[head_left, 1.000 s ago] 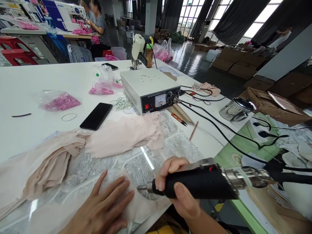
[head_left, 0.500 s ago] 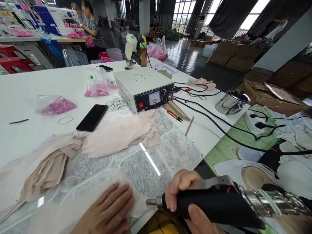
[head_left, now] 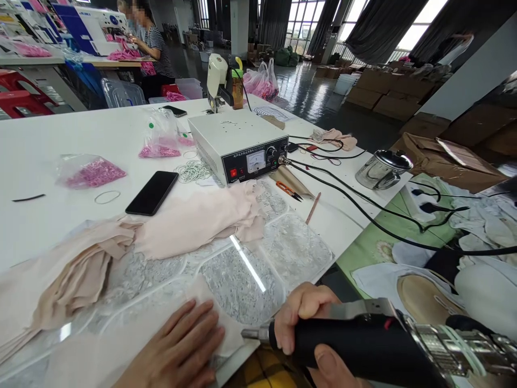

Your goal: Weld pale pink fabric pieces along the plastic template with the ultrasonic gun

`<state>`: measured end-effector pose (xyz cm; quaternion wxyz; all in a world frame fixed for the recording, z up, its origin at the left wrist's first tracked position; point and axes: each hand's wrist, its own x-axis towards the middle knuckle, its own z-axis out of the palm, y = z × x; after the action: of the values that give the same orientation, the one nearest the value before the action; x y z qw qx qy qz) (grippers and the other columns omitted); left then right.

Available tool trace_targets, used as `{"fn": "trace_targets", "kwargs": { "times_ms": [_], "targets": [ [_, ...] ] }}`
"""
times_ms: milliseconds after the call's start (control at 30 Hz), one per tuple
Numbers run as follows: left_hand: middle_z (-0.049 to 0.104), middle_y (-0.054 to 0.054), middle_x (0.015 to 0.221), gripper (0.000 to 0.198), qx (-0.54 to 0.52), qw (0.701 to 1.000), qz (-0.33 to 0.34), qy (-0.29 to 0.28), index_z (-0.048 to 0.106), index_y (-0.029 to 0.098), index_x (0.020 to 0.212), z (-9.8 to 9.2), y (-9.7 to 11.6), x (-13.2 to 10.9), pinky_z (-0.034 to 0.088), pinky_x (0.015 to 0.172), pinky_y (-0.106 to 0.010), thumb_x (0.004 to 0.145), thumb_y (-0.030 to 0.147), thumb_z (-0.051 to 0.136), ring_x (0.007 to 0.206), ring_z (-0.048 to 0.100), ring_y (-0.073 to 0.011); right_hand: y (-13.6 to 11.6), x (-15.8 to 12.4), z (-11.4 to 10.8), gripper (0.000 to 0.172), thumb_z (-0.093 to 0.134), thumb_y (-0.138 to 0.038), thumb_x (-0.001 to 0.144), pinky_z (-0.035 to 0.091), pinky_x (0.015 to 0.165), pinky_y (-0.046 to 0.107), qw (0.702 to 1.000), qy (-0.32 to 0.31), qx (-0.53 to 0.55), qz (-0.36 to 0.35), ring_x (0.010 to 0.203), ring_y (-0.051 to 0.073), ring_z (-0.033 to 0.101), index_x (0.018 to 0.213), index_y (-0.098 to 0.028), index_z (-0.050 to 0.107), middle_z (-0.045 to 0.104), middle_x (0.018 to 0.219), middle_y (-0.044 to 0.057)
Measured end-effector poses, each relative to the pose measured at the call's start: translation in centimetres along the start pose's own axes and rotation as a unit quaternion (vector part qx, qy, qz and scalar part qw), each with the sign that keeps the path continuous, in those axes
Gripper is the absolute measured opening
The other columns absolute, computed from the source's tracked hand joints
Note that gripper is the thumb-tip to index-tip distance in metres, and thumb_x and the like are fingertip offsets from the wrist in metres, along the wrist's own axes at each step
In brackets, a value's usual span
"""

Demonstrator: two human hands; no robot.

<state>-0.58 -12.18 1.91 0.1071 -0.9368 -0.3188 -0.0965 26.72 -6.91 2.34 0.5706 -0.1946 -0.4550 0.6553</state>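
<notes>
My left hand (head_left: pixel 181 342) lies flat, fingers stretched out, on a thin pale pink piece of fabric (head_left: pixel 100 347) at the front of the table. Wrapped around the black body of a handheld ultrasonic welder (head_left: pixel 355 342) is my right hand (head_left: pixel 309 318). The welder's metal tip points left and meets, or hovers just over, the fabric's right edge beside my left fingertips; contact cannot be made out. Behind lie a flat stack of pink fabric pieces (head_left: pixel 197 221) and, on the left, a folded bundle of them (head_left: pixel 76 269).
A white control box (head_left: pixel 242 145) with black cables (head_left: pixel 347 202) stands mid-table. Around it are a phone (head_left: pixel 152 193), orange thread snips (head_left: pixel 287 189), bags of pink rings (head_left: pixel 95 171) and a steel mug (head_left: pixel 382 170). White garment pieces (head_left: pixel 484 285) lie right. A person (head_left: pixel 155 46) sits at a sewing machine.
The view has shifted very slightly. The rear of the welder has swung a little down and right, while its tip stays at the fabric's edge. My left hand keeps its place.
</notes>
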Motion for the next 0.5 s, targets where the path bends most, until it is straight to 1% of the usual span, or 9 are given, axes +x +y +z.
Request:
{"fn": "trace_targets", "kwargs": {
  "times_ms": [67, 133, 200, 333, 500],
  "targets": [
    [0.064, -0.003, 0.145, 0.037, 0.001, 1.000, -0.002, -0.003, 0.064, 0.021, 0.141, 0.1, 0.1, -0.1, 0.020, 0.128, -0.042, 0.110, 0.036, 0.049, 0.141, 0.053, -0.0221, -0.6, -0.1, 1.5, 0.022, 0.067, -0.050, 0.092, 0.053, 0.054, 0.034, 0.998, 0.058, -0.025, -0.004, 0.058, 0.014, 0.059, 0.104, -0.032, 0.062, 0.060, 0.091, 0.002],
    [0.063, -0.003, 0.146, 0.037, 0.002, 1.000, -0.004, -0.007, 0.064, 0.022, 0.142, 0.2, 0.3, -0.2, 0.016, 0.129, -0.043, 0.110, 0.035, 0.049, 0.143, 0.051, -0.0220, -0.7, 0.1, 2.6, 0.021, 0.064, -0.049, 0.093, 0.051, 0.055, 0.033, 0.997, 0.069, -0.040, -0.023, 0.059, 0.014, 0.058, 0.105, -0.031, 0.060, 0.057, 0.090, 0.002],
    [0.061, -0.002, 0.148, 0.038, 0.002, 1.000, -0.011, -0.008, 0.063, 0.022, 0.143, 0.3, 0.3, -0.2, 0.015, 0.129, -0.044, 0.109, 0.035, 0.051, 0.145, 0.049, -0.0227, -0.2, 0.6, 3.0, 0.020, 0.061, -0.046, 0.095, 0.050, 0.056, 0.033, 0.996, 0.050, -0.048, -0.048, 0.059, 0.013, 0.057, 0.107, -0.031, 0.059, 0.056, 0.091, 0.001],
    [0.059, -0.002, 0.151, 0.039, -0.013, 1.000, -0.023, -0.010, 0.062, 0.022, 0.143, 0.4, 0.7, -0.3, 0.017, 0.129, -0.044, 0.109, 0.037, 0.053, 0.148, 0.044, -0.0242, 1.6, 1.7, 3.0, 0.019, 0.060, -0.042, 0.096, 0.050, 0.056, 0.032, 0.996, 0.015, -0.039, -0.083, 0.060, 0.013, 0.058, 0.110, -0.030, 0.057, 0.055, 0.094, 0.001],
    [0.059, 0.000, 0.150, 0.036, -0.035, 0.997, -0.068, 0.003, 0.066, 0.024, 0.138, 0.6, 1.3, -0.4, 0.020, 0.129, -0.045, 0.112, 0.034, 0.044, 0.151, 0.040, -0.0235, 2.5, 2.2, 3.2, 0.019, 0.060, -0.042, 0.096, 0.052, 0.059, 0.033, 0.996, 0.004, -0.039, -0.080, 0.063, 0.013, 0.059, 0.111, -0.030, 0.056, 0.057, 0.097, 0.002]
  ]
}}
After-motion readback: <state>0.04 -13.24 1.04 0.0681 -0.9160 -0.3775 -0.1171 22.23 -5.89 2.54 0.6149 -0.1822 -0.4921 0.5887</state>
